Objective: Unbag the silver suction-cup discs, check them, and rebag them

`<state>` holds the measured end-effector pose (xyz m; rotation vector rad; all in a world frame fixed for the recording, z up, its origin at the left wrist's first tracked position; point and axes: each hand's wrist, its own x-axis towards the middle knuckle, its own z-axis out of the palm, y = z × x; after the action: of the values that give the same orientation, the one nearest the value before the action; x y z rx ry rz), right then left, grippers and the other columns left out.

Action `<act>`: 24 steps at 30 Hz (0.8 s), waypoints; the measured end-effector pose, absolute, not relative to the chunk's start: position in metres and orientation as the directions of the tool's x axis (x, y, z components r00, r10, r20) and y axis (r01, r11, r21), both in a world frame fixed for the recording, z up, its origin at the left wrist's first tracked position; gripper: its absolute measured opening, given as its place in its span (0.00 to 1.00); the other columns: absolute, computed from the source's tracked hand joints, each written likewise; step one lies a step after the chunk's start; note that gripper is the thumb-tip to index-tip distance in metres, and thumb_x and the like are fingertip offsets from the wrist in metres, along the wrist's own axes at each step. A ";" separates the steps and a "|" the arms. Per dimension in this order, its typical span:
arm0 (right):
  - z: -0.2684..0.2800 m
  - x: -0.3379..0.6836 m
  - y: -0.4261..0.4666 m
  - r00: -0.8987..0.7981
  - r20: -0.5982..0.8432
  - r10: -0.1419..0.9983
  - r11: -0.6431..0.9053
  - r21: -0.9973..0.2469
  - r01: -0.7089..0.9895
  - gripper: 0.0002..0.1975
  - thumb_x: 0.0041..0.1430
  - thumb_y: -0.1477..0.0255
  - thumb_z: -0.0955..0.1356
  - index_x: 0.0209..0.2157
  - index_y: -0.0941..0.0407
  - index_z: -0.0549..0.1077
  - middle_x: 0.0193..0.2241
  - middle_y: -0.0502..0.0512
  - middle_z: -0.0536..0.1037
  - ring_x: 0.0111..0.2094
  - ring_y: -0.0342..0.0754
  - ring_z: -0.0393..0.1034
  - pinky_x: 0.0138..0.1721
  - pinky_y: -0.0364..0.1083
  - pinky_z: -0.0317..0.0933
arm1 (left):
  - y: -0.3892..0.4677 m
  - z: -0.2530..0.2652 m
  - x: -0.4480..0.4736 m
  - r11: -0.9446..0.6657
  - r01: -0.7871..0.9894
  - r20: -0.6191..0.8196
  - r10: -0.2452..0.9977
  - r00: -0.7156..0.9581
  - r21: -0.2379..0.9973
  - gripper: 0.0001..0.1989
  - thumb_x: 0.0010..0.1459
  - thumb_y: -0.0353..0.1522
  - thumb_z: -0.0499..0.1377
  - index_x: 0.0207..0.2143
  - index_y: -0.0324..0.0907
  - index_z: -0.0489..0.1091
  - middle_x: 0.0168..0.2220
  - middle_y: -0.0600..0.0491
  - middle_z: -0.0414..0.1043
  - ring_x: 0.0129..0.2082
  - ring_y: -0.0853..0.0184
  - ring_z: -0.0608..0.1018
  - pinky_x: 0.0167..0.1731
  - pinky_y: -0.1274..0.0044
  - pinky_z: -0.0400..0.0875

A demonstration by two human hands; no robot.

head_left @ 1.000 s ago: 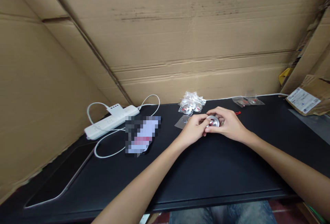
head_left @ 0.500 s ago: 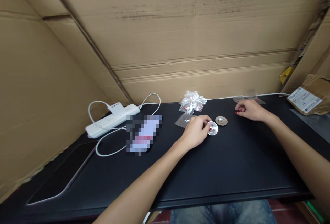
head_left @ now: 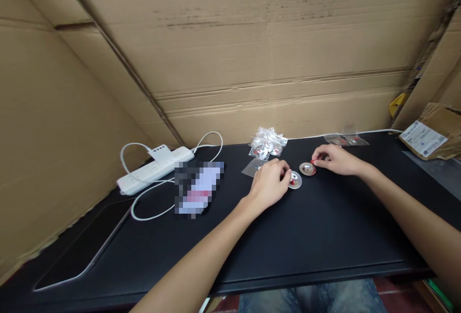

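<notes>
My left hand point(head_left: 270, 181) is closed on the rim of a small shiny metal dish point(head_left: 296, 181), with fingers and thumb at its left side. Something red shows at the middle of this dish. Just beyond it on the table lies a second round metal dish point(head_left: 306, 170), with a dark spot at its centre and a red reflection on its right side. At that dish's right edge, my right hand point(head_left: 336, 159) pinches a tiny red piece point(head_left: 312, 162), mostly covered by the fingertips. A flat clear plastic bag point(head_left: 252, 167) lies behind my left hand, partly hidden by it.
A heap of clear bags point(head_left: 268, 141) with metal and red parts stands against the cardboard wall point(head_left: 230, 54). More bags point(head_left: 345, 139) lie at back right. Leftward are a blurred-out phone-like object point(head_left: 201, 188), a white power strip point(head_left: 156, 171) and cables. A labelled parcel point(head_left: 428, 135) sits far right.
My right hand has moved left with the red piece, from beside the back-right bags to the second dish's edge. My left hand stays nearly in place, still holding its dish.
</notes>
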<state>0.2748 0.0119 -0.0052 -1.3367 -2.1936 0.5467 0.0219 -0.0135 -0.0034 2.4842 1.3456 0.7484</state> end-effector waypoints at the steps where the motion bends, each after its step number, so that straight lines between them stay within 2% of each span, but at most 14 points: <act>1: -0.005 0.269 0.009 -0.397 0.228 0.889 0.454 -0.548 0.702 0.04 0.56 0.72 0.69 0.30 0.56 0.78 0.30 0.54 0.78 0.31 0.47 0.71 0.32 0.45 0.64 | -0.014 -0.003 0.022 -0.559 0.716 0.331 0.828 0.453 0.419 0.09 0.61 0.32 0.54 0.34 0.42 0.74 0.31 0.51 0.73 0.30 0.64 0.74 0.29 0.74 0.63; 4: -0.006 0.254 0.001 -0.388 0.263 0.883 0.468 -0.467 0.750 0.04 0.53 0.77 0.70 0.28 0.56 0.78 0.30 0.54 0.76 0.29 0.46 0.69 0.33 0.45 0.62 | -0.014 -0.003 0.023 -0.559 0.714 0.331 0.828 0.452 0.423 0.09 0.61 0.31 0.54 0.33 0.42 0.74 0.31 0.51 0.72 0.31 0.64 0.74 0.30 0.74 0.63; 6: -0.006 0.247 -0.004 -0.385 0.240 0.891 0.454 -0.467 0.759 0.05 0.54 0.78 0.69 0.28 0.56 0.77 0.27 0.53 0.76 0.27 0.45 0.69 0.30 0.44 0.61 | -0.014 -0.003 0.023 -0.556 0.715 0.333 0.830 0.447 0.425 0.09 0.61 0.31 0.54 0.33 0.42 0.74 0.31 0.51 0.72 0.31 0.64 0.74 0.30 0.74 0.63; 10: -0.003 0.240 -0.008 -0.331 0.219 0.918 0.395 -0.582 0.711 0.05 0.57 0.77 0.67 0.29 0.57 0.74 0.23 0.51 0.76 0.24 0.45 0.69 0.26 0.43 0.60 | -0.014 -0.003 0.023 -0.546 0.713 0.332 0.837 0.436 0.440 0.09 0.62 0.32 0.54 0.34 0.42 0.74 0.31 0.51 0.72 0.31 0.63 0.74 0.30 0.74 0.63; 15: 0.002 0.238 -0.006 -0.291 0.282 0.914 0.399 -0.747 0.532 0.05 0.58 0.71 0.68 0.31 0.58 0.74 0.27 0.54 0.78 0.27 0.47 0.73 0.30 0.46 0.68 | -0.014 0.001 0.023 -0.575 0.648 0.373 0.818 0.437 0.500 0.11 0.64 0.35 0.53 0.37 0.41 0.74 0.33 0.50 0.73 0.37 0.61 0.74 0.36 0.71 0.66; 18: 0.007 0.233 -0.007 -0.225 0.370 0.901 0.432 -0.808 0.400 0.07 0.57 0.67 0.69 0.32 0.57 0.74 0.30 0.56 0.78 0.31 0.48 0.74 0.34 0.48 0.70 | -0.015 0.004 0.025 -0.600 0.543 0.427 0.800 0.421 0.588 0.11 0.65 0.36 0.53 0.38 0.41 0.74 0.33 0.51 0.73 0.36 0.63 0.74 0.38 0.72 0.67; 21: 0.013 0.226 -0.012 -0.186 0.422 0.887 0.460 -0.840 0.287 0.09 0.57 0.65 0.70 0.33 0.57 0.73 0.32 0.56 0.77 0.33 0.49 0.74 0.37 0.49 0.70 | -0.016 0.007 0.027 -0.554 0.360 0.404 0.816 0.413 0.751 0.12 0.65 0.37 0.53 0.39 0.40 0.73 0.31 0.52 0.74 0.30 0.67 0.74 0.32 0.75 0.67; 24: 0.017 0.220 -0.018 -0.192 0.470 0.862 0.507 -0.776 0.375 0.07 0.60 0.67 0.68 0.33 0.56 0.72 0.31 0.55 0.77 0.33 0.48 0.73 0.36 0.48 0.69 | -0.016 0.007 0.028 -0.441 0.195 0.334 0.846 0.415 0.876 0.12 0.64 0.37 0.54 0.38 0.39 0.73 0.26 0.54 0.72 0.25 0.70 0.73 0.27 0.78 0.66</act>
<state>0.2203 -0.0184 0.0169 -1.0398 -1.7818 0.6295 0.0282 -0.0156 0.0073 1.8820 0.8896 1.0442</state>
